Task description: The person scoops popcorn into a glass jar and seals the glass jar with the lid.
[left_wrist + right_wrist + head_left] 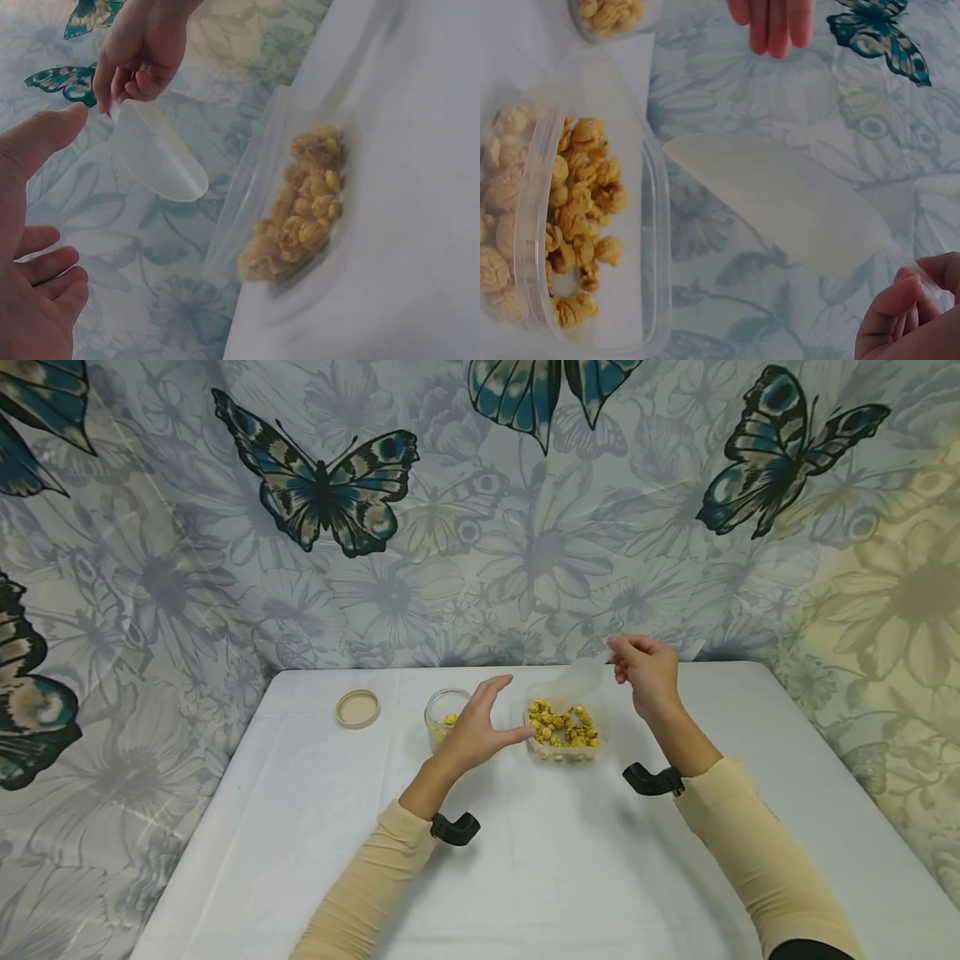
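My right hand [651,677] pinches the handle of a translucent white scoop [787,202], its bowl above the back of a clear plastic container [660,225]. Yellow caramel popcorn [566,727] lies inside the container. The scoop's bowl looks bare in both wrist views. My left hand [476,735] is spread, thumb apart from the fingers, between the container and a glass jar [435,727]. In the head view its thumb tip overlaps the container's left edge; whether it touches cannot be told. The jar holds some popcorn and is partly hidden behind the left hand.
A round beige-rimmed lid [357,708] lies left of the jar on the white-covered table [315,843]. Behind the table hangs a backdrop cloth [540,560] printed with butterflies and flowers. Each wrist wears a black camera mount [456,829].
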`<state>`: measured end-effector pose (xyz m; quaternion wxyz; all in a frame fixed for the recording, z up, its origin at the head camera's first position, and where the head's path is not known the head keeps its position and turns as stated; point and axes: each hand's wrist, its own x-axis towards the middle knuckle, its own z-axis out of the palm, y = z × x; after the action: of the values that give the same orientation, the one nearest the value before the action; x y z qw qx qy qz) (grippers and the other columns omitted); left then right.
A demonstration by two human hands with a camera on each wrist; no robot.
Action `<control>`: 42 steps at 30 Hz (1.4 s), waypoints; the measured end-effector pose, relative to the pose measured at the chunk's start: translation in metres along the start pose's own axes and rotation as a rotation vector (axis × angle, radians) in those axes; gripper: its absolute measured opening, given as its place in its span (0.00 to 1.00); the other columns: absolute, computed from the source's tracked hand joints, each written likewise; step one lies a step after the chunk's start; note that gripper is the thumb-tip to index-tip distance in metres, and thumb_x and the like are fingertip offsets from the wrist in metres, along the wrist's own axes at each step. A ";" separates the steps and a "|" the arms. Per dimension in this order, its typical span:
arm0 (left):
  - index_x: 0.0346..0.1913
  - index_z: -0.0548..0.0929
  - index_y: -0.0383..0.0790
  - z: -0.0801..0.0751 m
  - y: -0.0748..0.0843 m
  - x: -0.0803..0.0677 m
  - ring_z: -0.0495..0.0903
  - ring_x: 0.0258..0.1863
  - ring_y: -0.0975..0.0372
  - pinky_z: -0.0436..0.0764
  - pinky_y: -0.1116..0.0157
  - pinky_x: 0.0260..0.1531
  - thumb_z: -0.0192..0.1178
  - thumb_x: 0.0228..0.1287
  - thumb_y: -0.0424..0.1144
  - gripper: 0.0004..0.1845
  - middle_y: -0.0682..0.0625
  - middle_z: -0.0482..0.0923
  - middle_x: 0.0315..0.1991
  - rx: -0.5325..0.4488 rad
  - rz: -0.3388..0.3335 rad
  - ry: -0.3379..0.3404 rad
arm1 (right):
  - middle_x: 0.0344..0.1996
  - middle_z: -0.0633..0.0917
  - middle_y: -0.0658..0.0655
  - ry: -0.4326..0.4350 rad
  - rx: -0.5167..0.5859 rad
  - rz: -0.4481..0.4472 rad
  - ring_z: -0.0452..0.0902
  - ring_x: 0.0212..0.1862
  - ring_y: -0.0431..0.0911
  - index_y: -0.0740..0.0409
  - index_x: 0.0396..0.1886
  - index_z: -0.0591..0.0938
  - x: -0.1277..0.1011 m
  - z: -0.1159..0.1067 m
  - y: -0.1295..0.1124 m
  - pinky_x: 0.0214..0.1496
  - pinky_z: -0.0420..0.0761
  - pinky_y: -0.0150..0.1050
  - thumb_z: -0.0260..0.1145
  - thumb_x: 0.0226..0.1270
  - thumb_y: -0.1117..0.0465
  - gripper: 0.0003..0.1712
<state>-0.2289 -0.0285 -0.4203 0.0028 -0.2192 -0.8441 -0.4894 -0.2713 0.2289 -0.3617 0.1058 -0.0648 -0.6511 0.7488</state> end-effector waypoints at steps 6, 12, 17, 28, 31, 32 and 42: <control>0.74 0.59 0.43 0.015 -0.003 0.002 0.58 0.74 0.51 0.66 0.48 0.70 0.69 0.58 0.51 0.45 0.45 0.58 0.74 0.009 -0.024 -0.044 | 0.15 0.79 0.47 0.012 -0.072 -0.052 0.68 0.16 0.38 0.60 0.28 0.84 0.001 -0.003 0.007 0.15 0.70 0.27 0.68 0.64 0.63 0.06; 0.75 0.59 0.42 0.026 -0.009 0.002 0.58 0.75 0.51 0.65 0.49 0.70 0.68 0.59 0.52 0.44 0.45 0.57 0.74 0.033 -0.047 -0.073 | 0.16 0.78 0.45 0.004 -0.219 -0.101 0.68 0.16 0.37 0.62 0.30 0.83 0.000 -0.007 0.013 0.16 0.70 0.27 0.66 0.66 0.61 0.08; 0.75 0.59 0.43 0.035 -0.016 0.003 0.58 0.74 0.51 0.65 0.50 0.71 0.67 0.60 0.54 0.45 0.46 0.57 0.75 0.051 -0.082 -0.093 | 0.16 0.77 0.42 -0.027 -0.364 -0.133 0.68 0.17 0.36 0.70 0.36 0.81 -0.003 -0.009 0.020 0.18 0.72 0.28 0.64 0.68 0.59 0.14; 0.73 0.62 0.41 0.049 -0.026 0.005 0.62 0.73 0.50 0.67 0.51 0.70 0.66 0.60 0.54 0.43 0.43 0.60 0.73 0.117 -0.125 -0.085 | 0.19 0.80 0.46 -0.054 -0.621 -0.270 0.71 0.20 0.33 0.70 0.39 0.86 -0.005 -0.010 0.028 0.22 0.73 0.28 0.63 0.69 0.59 0.15; 0.73 0.61 0.41 0.053 -0.028 0.005 0.61 0.73 0.51 0.67 0.52 0.70 0.66 0.60 0.56 0.43 0.43 0.60 0.73 0.140 -0.146 -0.086 | 0.23 0.84 0.58 -0.051 -0.721 -0.354 0.72 0.22 0.34 0.70 0.38 0.86 -0.006 -0.008 0.027 0.24 0.73 0.28 0.63 0.69 0.60 0.15; 0.73 0.61 0.41 0.054 -0.029 0.006 0.61 0.73 0.51 0.66 0.52 0.70 0.65 0.60 0.56 0.43 0.43 0.60 0.73 0.145 -0.152 -0.086 | 0.25 0.84 0.62 -0.050 -0.749 -0.380 0.71 0.23 0.35 0.71 0.38 0.86 -0.007 -0.007 0.026 0.25 0.73 0.29 0.63 0.69 0.61 0.15; 0.74 0.59 0.40 0.060 -0.035 0.008 0.60 0.73 0.49 0.65 0.51 0.71 0.65 0.60 0.58 0.46 0.42 0.59 0.73 0.156 -0.179 -0.089 | 0.19 0.82 0.65 -0.090 -0.842 -0.613 0.65 0.18 0.37 0.69 0.26 0.85 -0.010 0.003 0.027 0.25 0.68 0.34 0.64 0.65 0.68 0.10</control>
<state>-0.2367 0.0093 -0.4788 -0.0613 -0.1635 -0.8951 -0.4102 -0.2644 0.2202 -0.3880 0.2567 0.1243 -0.8887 0.3591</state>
